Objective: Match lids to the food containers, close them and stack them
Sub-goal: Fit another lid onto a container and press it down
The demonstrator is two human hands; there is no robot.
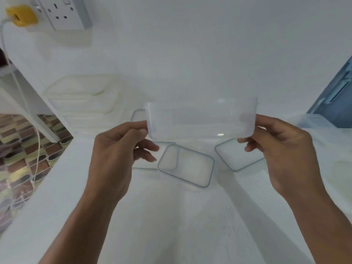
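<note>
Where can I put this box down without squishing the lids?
The best bare spot is the near table, between your forearms and in front of the middle lid. Right under the clear box it is crowded: the middle lid, the right lid and a left lid lie close together. The stacked containers fill the back left.

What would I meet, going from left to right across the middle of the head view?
White cable → stack of containers → left hand → clear container, held up between both hands → right hand.
</note>
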